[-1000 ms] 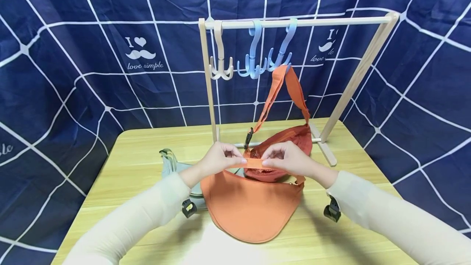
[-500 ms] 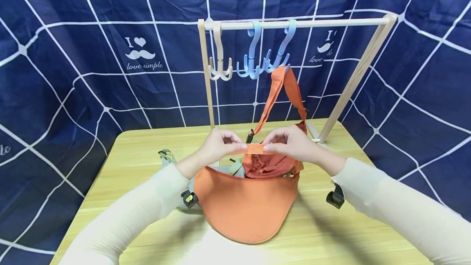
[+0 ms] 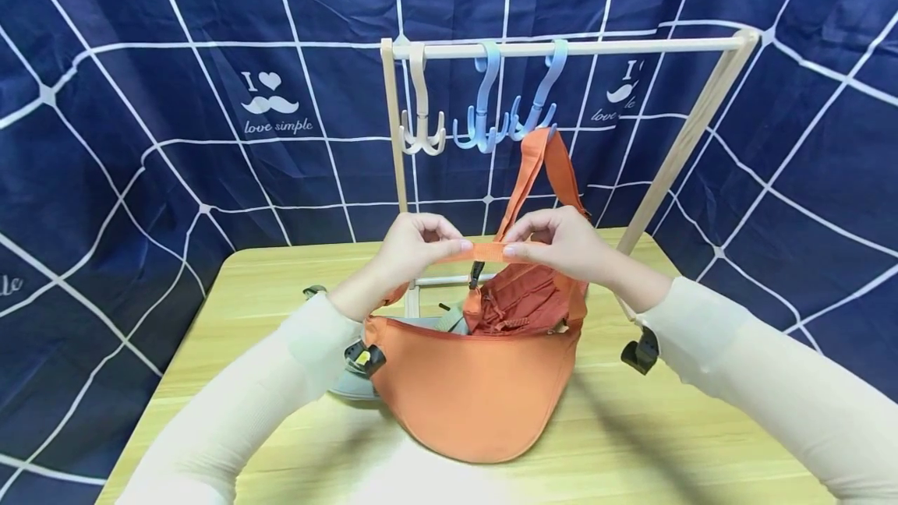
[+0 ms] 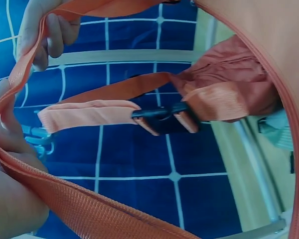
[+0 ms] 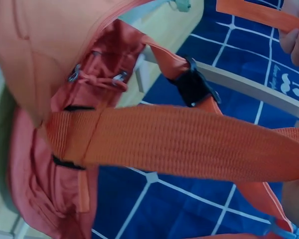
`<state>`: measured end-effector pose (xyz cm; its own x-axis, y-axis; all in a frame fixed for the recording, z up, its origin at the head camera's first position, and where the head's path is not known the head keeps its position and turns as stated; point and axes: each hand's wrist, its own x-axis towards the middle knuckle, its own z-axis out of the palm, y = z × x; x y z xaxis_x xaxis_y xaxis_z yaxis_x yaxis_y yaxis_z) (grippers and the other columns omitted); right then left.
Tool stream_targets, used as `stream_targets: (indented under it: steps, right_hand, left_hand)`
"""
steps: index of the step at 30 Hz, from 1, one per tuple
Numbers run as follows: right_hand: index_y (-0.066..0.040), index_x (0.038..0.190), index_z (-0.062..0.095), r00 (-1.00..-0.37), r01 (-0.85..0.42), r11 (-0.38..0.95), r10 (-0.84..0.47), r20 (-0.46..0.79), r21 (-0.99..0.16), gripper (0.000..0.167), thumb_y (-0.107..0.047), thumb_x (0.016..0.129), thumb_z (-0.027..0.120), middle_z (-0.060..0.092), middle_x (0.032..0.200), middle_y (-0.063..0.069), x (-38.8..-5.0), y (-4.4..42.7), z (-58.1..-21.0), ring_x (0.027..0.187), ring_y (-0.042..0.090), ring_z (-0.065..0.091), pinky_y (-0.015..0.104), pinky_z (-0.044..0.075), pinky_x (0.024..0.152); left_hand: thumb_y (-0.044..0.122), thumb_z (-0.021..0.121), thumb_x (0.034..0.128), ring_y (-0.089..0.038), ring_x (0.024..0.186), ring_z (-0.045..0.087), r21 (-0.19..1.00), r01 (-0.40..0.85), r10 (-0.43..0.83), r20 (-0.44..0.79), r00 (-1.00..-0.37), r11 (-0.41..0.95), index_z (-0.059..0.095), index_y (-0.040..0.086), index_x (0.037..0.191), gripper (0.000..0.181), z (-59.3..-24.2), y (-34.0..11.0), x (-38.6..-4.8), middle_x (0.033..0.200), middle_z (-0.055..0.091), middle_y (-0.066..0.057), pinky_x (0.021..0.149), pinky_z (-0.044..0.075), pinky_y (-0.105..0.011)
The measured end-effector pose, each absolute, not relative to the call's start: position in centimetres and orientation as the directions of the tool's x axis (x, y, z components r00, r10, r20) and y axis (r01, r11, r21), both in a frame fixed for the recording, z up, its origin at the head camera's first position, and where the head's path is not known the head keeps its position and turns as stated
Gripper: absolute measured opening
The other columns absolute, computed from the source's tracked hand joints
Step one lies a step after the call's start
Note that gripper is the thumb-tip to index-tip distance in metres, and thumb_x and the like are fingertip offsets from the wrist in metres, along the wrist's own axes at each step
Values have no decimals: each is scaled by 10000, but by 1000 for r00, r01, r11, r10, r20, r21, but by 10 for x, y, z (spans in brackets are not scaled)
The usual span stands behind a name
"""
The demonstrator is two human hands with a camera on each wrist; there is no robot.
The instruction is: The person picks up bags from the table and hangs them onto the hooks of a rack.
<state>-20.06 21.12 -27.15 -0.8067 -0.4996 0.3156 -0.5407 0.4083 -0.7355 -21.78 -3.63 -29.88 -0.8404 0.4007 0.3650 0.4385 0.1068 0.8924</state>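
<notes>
Plainly, both hands grasp the same thing in front of the wooden rack [image 3: 645,45]: the left hand [image 3: 426,246] and right hand [image 3: 563,246] each pinch the webbing strap [image 3: 489,251] of an orange crossbody bag [image 3: 477,392], its body also this side of the rack. That pinched stretch runs parallel to the rack's crossbar, lower than it; neither hand looks clearly nearer. Left of the rack, the blue curtain [image 3: 330,178] reads "love simple" beneath "I", a heart and a moustache.
</notes>
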Motion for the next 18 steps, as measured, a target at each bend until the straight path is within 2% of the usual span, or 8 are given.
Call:
stream_targets:
  steps: [6,18]
  right_hand:
    - [-26,897,710,-807,-551,389,-474,352,-738,72,-63,838,728,690,826,55,-206,210,-259,708,149,668,253,528,646]
    - [-9,911,710,-826,-549,420,-403,394,-722,117,-97,839,736,696,837,61,-217,210,-239,725,145,683,256,535,660]
  left_hand:
    - [122,773,801,-136,658,516,890,441,361,377,-853,112,730,50,785,85,-285,-34,-222,735,673,-41,577,410,-268]
    - [145,762,818,-186,690,550,889,443,312,390,-866,116,732,41,809,109,-264,-28,-233,758,667,-62,593,446,-281]
